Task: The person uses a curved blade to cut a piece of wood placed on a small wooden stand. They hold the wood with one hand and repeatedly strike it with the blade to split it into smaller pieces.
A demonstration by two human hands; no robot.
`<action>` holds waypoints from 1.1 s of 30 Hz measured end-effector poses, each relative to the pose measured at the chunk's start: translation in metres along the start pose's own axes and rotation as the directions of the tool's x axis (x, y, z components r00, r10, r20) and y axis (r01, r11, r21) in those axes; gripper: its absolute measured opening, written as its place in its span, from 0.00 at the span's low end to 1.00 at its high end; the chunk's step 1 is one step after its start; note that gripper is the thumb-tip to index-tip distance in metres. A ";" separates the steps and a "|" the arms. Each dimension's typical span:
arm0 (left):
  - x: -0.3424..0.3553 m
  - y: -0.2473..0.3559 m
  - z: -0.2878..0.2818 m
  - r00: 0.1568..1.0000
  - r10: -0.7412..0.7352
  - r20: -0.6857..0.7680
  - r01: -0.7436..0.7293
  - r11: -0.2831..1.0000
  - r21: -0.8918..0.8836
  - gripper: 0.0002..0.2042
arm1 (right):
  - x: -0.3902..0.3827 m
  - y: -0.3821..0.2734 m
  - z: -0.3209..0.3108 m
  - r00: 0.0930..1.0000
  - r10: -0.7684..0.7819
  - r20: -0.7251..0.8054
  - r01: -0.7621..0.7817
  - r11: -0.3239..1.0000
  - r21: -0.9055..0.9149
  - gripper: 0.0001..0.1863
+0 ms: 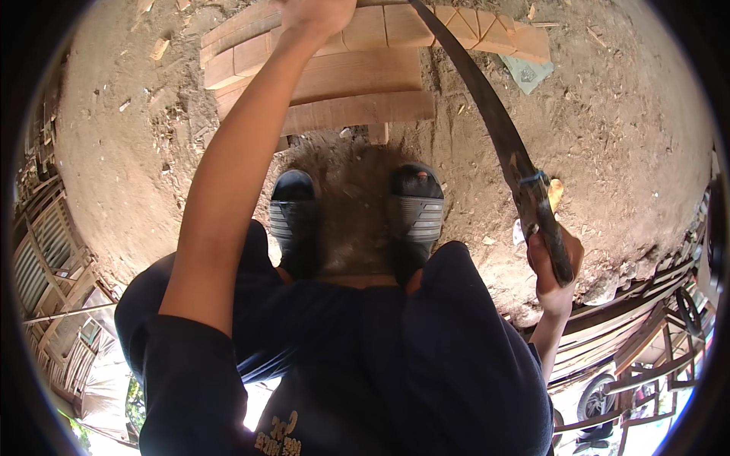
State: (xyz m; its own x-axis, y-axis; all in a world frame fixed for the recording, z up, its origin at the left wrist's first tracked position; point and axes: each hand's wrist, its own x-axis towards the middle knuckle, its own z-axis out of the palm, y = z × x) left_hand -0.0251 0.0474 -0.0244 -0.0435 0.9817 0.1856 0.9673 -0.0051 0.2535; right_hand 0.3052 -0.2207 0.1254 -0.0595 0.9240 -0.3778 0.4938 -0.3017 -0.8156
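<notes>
My right hand (553, 258) is closed around the handle end of a long dark saw (498, 125), which has a blue tie near the grip. Its blade runs up and to the left, out past the top edge beside the wood. With my left arm stretched forward, my left hand (315, 14) rests at a light brown wooden piece (372, 29); its fingers are cut off by the picture's edge. Lines cross the face of this piece, some slanting into X shapes at its right end. Nearer to me lies a wider wooden board (357, 110).
My sandalled feet (293, 205) stand on the dirt floor (623, 114), just below the wood. A pale scrap (527, 72) lies under the piece's right end. Stacked planks (608, 338) and a wheel (595, 397) are at lower right, corrugated sheeting (44, 251) at left.
</notes>
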 end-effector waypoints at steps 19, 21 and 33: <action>0.002 0.000 -0.005 0.998 -0.025 0.061 0.026 1.000 -0.017 0.20 | 0.022 -0.018 0.023 1.000 0.008 -0.026 -0.008 1.000 0.030 0.06; -0.001 0.008 -0.002 0.999 -0.012 0.035 0.012 1.000 -0.001 0.20 | 0.003 -0.016 0.016 0.999 0.023 -0.039 -0.023 1.000 -0.015 0.06; 0.000 0.006 -0.003 1.000 -0.009 0.016 0.009 1.000 -0.022 0.21 | 0.003 -0.020 0.012 0.999 0.018 -0.051 -0.019 1.000 -0.009 0.05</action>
State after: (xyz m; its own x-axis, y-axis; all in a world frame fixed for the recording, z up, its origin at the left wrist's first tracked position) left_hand -0.0205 0.0469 -0.0199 -0.0482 0.9847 0.1677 0.9611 0.0000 0.2763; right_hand 0.2843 -0.2144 0.1355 -0.0063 0.9290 -0.3700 0.5023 -0.3170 -0.8045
